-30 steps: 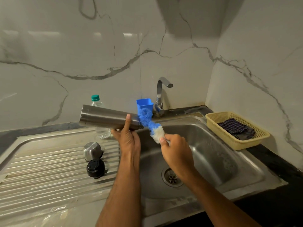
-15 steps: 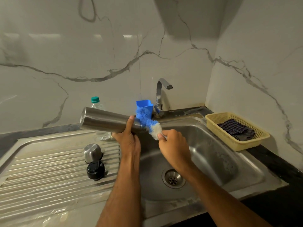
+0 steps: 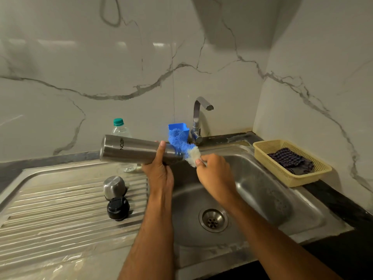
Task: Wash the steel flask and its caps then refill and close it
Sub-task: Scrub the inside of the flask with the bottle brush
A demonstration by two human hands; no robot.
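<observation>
The left hand (image 3: 159, 170) grips the steel flask (image 3: 137, 149) sideways over the sink's (image 3: 262, 190) left rim, its mouth pointing right. The right hand (image 3: 214, 172) pinches the white end of a blue brush (image 3: 181, 143) that meets the flask's mouth. The steel cap (image 3: 114, 186) and black cap (image 3: 118, 208) stand touching on the ribbed drainboard (image 3: 60, 209), left of the forearm. The basin below the hands lies open; the tap (image 3: 198, 118) stands just behind the brush.

The steel flask (image 3: 137, 149) bears the brand "MILTON".
</observation>
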